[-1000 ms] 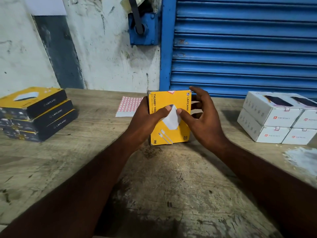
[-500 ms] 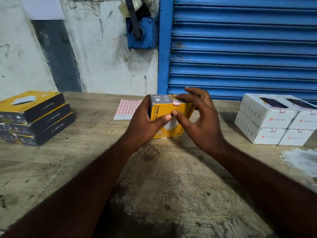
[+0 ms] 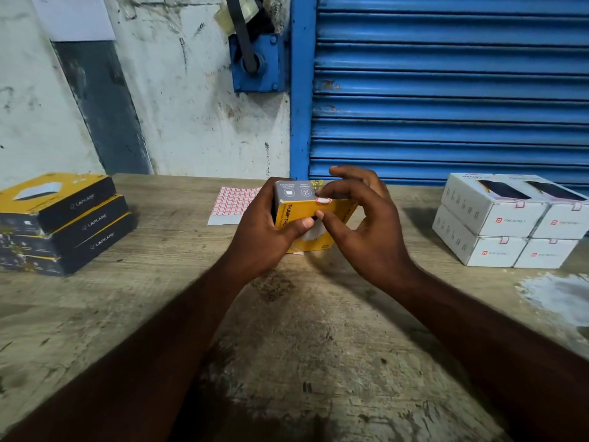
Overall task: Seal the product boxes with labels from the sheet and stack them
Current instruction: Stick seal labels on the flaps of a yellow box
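A yellow product box [image 3: 299, 208] with a grey top end stands on the wooden table, between both my hands. My left hand [image 3: 267, 231] grips its left side, thumb across the yellow face. My right hand [image 3: 363, 228] holds the right side, index finger on a red-edged white label [image 3: 323, 200] stuck over the top edge, thumb on the front. Behind the box lies the label sheet [image 3: 231, 204], white with rows of red-bordered stickers. A stack of three yellow-and-black boxes [image 3: 60, 221] sits at the far left.
White boxes [image 3: 510, 221] with labels on their flaps are stacked two high at the right. A blue roller shutter [image 3: 446, 90] and a scuffed white wall [image 3: 178, 100] close the back of the wooden table [image 3: 302, 330]. A pale patch [image 3: 554, 295] marks the table at the right.
The box has tipped away from me, from showing its yellow face to showing its grey top end. My right fingers moved up onto the label at the top edge.
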Demonstrator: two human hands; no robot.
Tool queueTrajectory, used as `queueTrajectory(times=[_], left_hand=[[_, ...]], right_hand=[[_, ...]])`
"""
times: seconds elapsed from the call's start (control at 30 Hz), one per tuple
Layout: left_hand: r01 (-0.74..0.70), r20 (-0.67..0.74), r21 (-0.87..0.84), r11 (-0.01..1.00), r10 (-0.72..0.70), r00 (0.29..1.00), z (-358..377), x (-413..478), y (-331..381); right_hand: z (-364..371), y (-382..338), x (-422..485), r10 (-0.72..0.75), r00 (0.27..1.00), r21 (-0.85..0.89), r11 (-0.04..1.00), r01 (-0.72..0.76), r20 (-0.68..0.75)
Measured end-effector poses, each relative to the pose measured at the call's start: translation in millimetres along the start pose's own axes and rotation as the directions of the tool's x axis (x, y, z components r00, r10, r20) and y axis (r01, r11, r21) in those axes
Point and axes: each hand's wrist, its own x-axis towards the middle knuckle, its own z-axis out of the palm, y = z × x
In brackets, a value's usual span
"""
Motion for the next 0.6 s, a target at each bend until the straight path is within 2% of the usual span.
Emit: queueTrajectory(times=[0.23, 0.6], left_hand=[[-0.022, -0.002, 0.006, 1.0, 0.022, 1.0, 1.1, 0.4, -0.7], [-0.043, -0.026, 0.035, 0.998, 0.044, 0.999, -0.7, -0.1, 1.1]], right_hand=[[0.0, -6.5, 0.3, 0.023, 1.0, 0.002, 1.0, -0.023, 0.001], [-6.9, -4.4, 2.2, -0.076, 0.996, -0.067, 0.995, 0.074, -0.041]])
